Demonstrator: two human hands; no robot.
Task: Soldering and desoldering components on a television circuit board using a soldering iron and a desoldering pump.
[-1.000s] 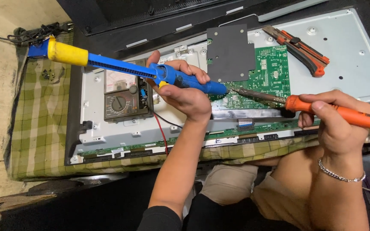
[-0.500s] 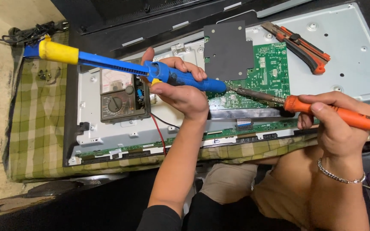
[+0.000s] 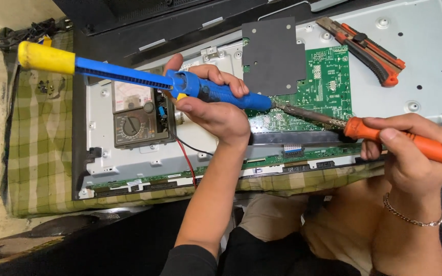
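Observation:
My left hand (image 3: 211, 105) grips a blue desoldering pump (image 3: 129, 74) with a yellow plunger end, its nozzle resting on the green circuit board (image 3: 323, 89). My right hand (image 3: 410, 148) holds an orange-handled soldering iron (image 3: 384, 135), and its dark tip meets the pump's nozzle on the board. The board is mounted on the grey metal back of a flat panel (image 3: 415, 76) that lies on a green checked cloth (image 3: 31, 153).
An analogue multimeter (image 3: 134, 120) with red and black leads lies on the panel left of my left hand. An orange and black utility knife (image 3: 364, 48) rests at the upper right. A dark square plate (image 3: 272, 53) covers part of the board. My knees are below the panel's edge.
The view has shifted slightly. Both hands hold the same tools, and the two tips stay together on the board.

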